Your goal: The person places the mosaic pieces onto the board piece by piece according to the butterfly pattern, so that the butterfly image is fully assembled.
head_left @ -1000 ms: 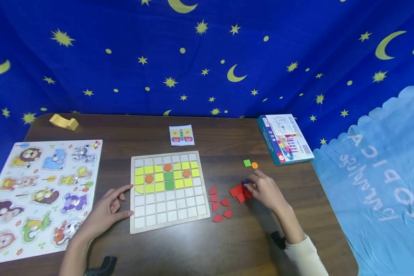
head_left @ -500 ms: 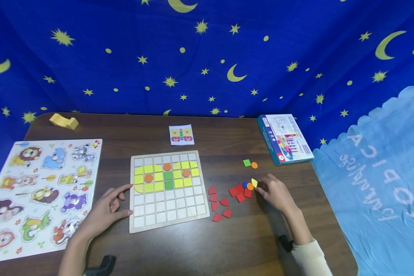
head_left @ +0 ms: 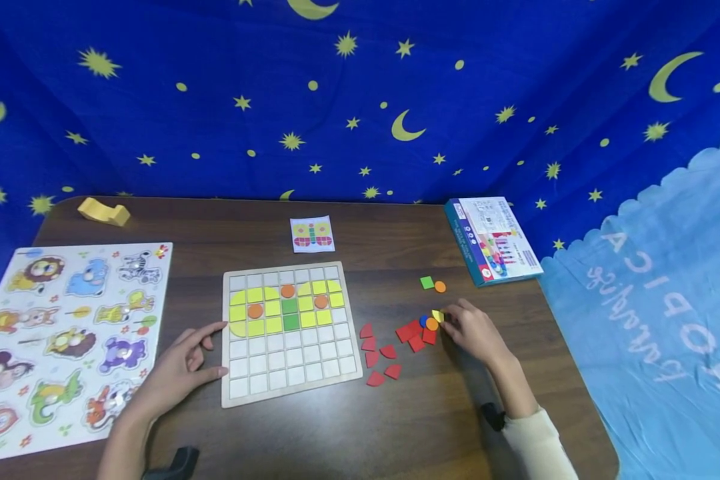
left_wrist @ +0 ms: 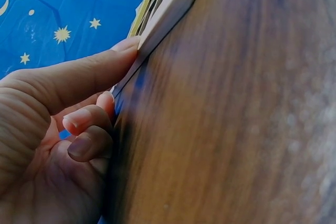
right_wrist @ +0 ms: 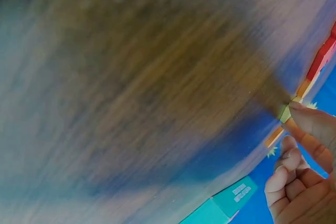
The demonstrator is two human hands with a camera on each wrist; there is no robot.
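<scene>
The brown wooden table (head_left: 312,433) has the grid board (head_left: 294,359) near its middle, plain white cells towards me, yellow tiles (head_left: 253,328), orange discs (head_left: 255,311) and green tiles (head_left: 291,322) farther up. To its left is the animal puzzle (head_left: 60,367). Just off the board's right side are red wedges (head_left: 371,359), then a cluster of red squares (head_left: 416,343) with a blue disc (head_left: 423,321) and an orange one; a bit farther, a green square (head_left: 427,283) sits beside another orange disc. Beyond that come the picture card (head_left: 312,234), a box (head_left: 498,239) and, far left, a yellow block (head_left: 104,212). Behind hangs a blue star-and-moon curtain (head_left: 246,53), with a pale blue cloth (head_left: 666,320) at the right.

The left hand (head_left: 180,370) has thumb and forefinger spread apart, tips touching the board's left edge, the other fingers curled in. The right hand (head_left: 471,330) pinches a yellow piece (head_left: 437,316) between thumb and forefinger, right by the cluster's orange disc.
</scene>
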